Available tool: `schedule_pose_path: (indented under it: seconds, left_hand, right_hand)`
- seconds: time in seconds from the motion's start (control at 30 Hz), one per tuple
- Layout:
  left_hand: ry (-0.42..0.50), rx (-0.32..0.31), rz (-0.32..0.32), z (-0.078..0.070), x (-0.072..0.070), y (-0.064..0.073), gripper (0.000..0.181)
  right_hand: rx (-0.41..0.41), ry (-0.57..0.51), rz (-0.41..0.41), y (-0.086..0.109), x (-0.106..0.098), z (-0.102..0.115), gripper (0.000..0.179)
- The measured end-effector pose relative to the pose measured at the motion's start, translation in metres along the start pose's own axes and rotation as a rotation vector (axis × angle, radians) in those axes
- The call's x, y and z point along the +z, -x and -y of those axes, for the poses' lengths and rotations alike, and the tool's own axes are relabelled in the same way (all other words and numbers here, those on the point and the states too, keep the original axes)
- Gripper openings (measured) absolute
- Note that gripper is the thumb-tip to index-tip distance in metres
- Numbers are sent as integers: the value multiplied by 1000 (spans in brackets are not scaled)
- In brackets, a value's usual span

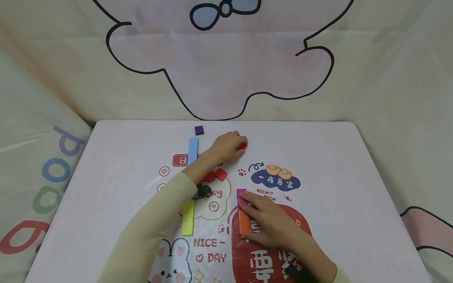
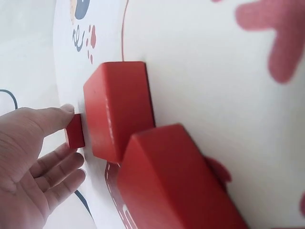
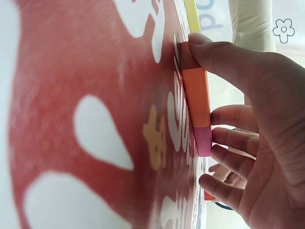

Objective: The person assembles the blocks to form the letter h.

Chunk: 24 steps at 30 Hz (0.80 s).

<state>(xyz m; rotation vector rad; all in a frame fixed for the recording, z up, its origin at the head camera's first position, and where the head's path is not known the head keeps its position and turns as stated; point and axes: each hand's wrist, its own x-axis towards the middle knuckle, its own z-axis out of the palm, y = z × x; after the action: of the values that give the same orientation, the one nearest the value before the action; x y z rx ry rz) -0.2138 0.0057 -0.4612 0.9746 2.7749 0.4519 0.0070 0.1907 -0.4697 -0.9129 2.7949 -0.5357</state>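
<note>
My left hand [image 1: 228, 146] reaches to the far part of the table and pinches a small red block [image 1: 242, 146] between thumb and fingers. Two more red blocks, one [image 2: 126, 109] beside another [image 2: 167, 176], lie under that forearm on the near side. My right hand [image 1: 270, 222] holds an orange block [image 1: 244, 223] and a magenta block [image 1: 241, 193], which lie end to end in a line. Its thumb is at the orange block's near end, while the fingers touch the magenta one.
Left of the hands, a light blue strip [image 1: 193, 149] and a yellow-green strip [image 1: 188, 220] lie in a column, with the stretch between partly hidden by the left arm. A dark purple block [image 1: 199, 130] sits beyond them near the table's back edge. Printed drawings cover the white tabletop [image 1: 354, 196].
</note>
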Motion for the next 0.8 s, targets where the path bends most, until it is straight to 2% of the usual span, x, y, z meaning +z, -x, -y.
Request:
schedule_pose_path:
  seconds: [0.27, 0.57, 0.8]
  left_hand:
    - [-3, 4, 3, 1, -1, 6, 31]
    - [-13, 11, 8, 2, -6, 12, 32]
    - [12, 32, 18, 1, -5, 21, 32]
  right_hand:
    - [-20, 26, -13, 0, 2, -2, 91]
    - [0, 21, 0, 0, 1, -2, 92]
    - [-29, 30, -38, -1, 3, -2, 92]
